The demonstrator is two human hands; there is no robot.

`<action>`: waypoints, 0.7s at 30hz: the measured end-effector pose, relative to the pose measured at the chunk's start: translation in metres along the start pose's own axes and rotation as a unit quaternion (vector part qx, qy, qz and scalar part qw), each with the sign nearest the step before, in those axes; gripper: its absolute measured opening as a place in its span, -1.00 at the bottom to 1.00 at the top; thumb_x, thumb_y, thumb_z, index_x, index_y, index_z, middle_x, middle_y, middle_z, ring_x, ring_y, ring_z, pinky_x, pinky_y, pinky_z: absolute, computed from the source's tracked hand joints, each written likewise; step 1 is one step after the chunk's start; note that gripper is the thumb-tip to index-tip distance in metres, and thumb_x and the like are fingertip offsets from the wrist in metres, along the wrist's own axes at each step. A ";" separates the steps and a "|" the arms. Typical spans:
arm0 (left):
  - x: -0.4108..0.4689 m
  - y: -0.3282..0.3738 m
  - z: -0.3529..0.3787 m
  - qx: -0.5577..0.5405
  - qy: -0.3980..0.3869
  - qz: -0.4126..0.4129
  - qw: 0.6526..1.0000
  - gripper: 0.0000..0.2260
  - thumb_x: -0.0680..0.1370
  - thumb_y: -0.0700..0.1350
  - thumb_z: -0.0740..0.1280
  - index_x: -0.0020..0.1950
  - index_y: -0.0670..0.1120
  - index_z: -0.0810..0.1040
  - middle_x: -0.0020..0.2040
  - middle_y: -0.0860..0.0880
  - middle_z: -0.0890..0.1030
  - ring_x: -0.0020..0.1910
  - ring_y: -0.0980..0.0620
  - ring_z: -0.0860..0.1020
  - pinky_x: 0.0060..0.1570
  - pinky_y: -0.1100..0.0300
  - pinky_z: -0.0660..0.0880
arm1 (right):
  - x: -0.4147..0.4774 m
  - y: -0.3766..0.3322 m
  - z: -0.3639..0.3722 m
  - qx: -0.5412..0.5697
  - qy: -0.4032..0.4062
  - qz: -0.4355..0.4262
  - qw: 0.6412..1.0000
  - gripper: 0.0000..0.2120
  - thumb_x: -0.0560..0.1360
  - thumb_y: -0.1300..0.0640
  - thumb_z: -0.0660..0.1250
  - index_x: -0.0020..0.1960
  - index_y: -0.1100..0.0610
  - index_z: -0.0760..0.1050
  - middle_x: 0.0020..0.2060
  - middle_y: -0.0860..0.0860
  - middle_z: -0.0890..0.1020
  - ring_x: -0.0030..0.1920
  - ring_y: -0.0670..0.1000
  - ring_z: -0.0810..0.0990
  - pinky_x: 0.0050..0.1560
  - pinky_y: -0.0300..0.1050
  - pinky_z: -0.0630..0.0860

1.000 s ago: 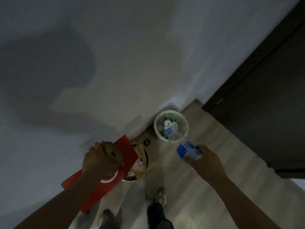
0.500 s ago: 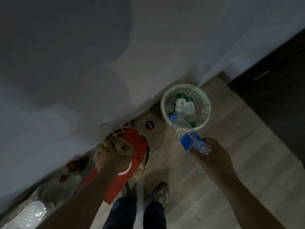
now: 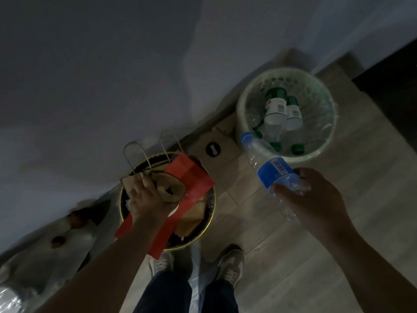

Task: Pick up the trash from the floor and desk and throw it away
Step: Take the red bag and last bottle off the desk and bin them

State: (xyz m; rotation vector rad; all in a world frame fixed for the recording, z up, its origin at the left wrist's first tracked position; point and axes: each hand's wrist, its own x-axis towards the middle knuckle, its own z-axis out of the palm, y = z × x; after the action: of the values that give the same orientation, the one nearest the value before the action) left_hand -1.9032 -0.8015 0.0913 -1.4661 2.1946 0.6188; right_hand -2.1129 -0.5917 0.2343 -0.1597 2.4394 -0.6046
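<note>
My left hand (image 3: 147,197) grips a red paper bag (image 3: 189,177) together with a crumpled brown paper piece (image 3: 170,188), right above a round black bin with a yellow rim (image 3: 211,213). That bin holds a brown paper bag (image 3: 191,218) with looped handles. My right hand (image 3: 309,197) holds a clear plastic bottle (image 3: 268,163) with a blue label and blue cap by its base. Its cap end points at the near rim of a pale mesh basket (image 3: 325,93) with several bottles inside.
Both bins stand against a grey wall on a light wood floor. A flat cardboard piece (image 3: 216,150) lies between them. A clear plastic bag (image 3: 45,249) with round brownish things lies at the left. A dark cabinet (image 3: 392,82) stands at the right. My shoes (image 3: 232,263) are just below the bins.
I have come closer and now look more steeply down; both bins appear larger. My left hand with the red bag has moved over the black bin. The bottle has neared the basket.
</note>
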 end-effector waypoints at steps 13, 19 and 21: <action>-0.003 -0.005 -0.011 0.079 -0.136 -0.015 0.987 0.28 0.05 0.36 0.54 0.46 0.01 -0.24 0.44 -0.16 -0.03 0.45 -0.30 0.09 0.33 -0.16 0.30 | 0.015 -0.003 -0.010 -0.001 0.017 0.008 1.000 -0.58 0.35 -0.04 0.50 0.14 0.03 0.46 -0.21 -0.17 0.54 -0.31 -0.26 0.51 -0.54 -0.46 0.28; -0.030 0.018 -0.051 0.094 -0.132 0.032 0.986 0.27 0.07 0.35 0.53 0.52 -0.01 -0.16 0.48 -0.16 0.00 0.46 -0.27 0.08 0.37 -0.15 0.27 | 0.010 -0.014 -0.029 0.020 0.048 0.029 0.998 -0.57 0.37 0.00 0.48 0.16 0.09 0.45 -0.21 -0.09 0.55 -0.30 -0.17 0.55 -0.53 -0.38 0.33; -0.037 0.028 -0.066 0.103 -0.122 0.037 0.987 0.21 0.12 0.36 0.50 0.51 -0.05 -0.14 0.46 -0.16 0.05 0.45 -0.25 0.12 0.37 -0.10 0.28 | 0.010 -0.017 -0.036 0.032 0.056 0.036 0.997 -0.56 0.36 0.01 0.48 0.17 0.11 0.46 -0.16 -0.02 0.58 -0.28 -0.10 0.58 -0.45 -0.28 0.36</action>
State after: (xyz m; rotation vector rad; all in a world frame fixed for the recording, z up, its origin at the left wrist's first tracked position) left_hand -1.9232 -0.8030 0.1697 -1.1455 2.0598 0.5456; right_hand -2.1428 -0.5955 0.2628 -0.0105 2.5170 -0.6757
